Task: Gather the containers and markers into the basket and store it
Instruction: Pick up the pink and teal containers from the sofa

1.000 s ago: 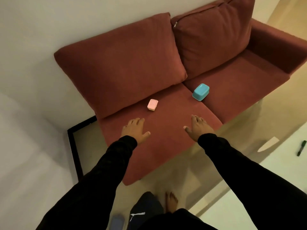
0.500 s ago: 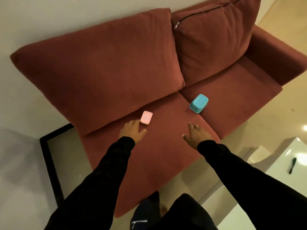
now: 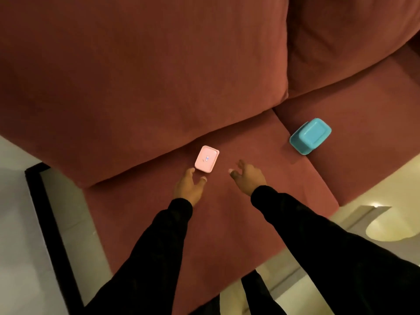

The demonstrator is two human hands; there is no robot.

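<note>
A small pink rectangular container (image 3: 206, 158) lies on the red sofa seat (image 3: 227, 223), close under the back cushion. My left hand (image 3: 188, 187) reaches to just below it, fingers and thumb spread, fingertips a short gap from its near edge, holding nothing. A turquoise container (image 3: 310, 135) lies tilted on the seam between the two seat cushions, to the right. My right hand (image 3: 248, 175) hovers over the seat between the two containers, fingers loosely extended and empty. No basket or markers are in view.
Two large red back cushions (image 3: 159, 76) fill the top of the view. A black frame (image 3: 47, 214) stands on the pale floor left of the sofa. A light reflection (image 3: 384, 228) shows on the glossy floor at right.
The view has closed in on the sofa. Both hands have moved forward; my left hand is now right at the pink container, and my right hand has shifted left, nearer to it.
</note>
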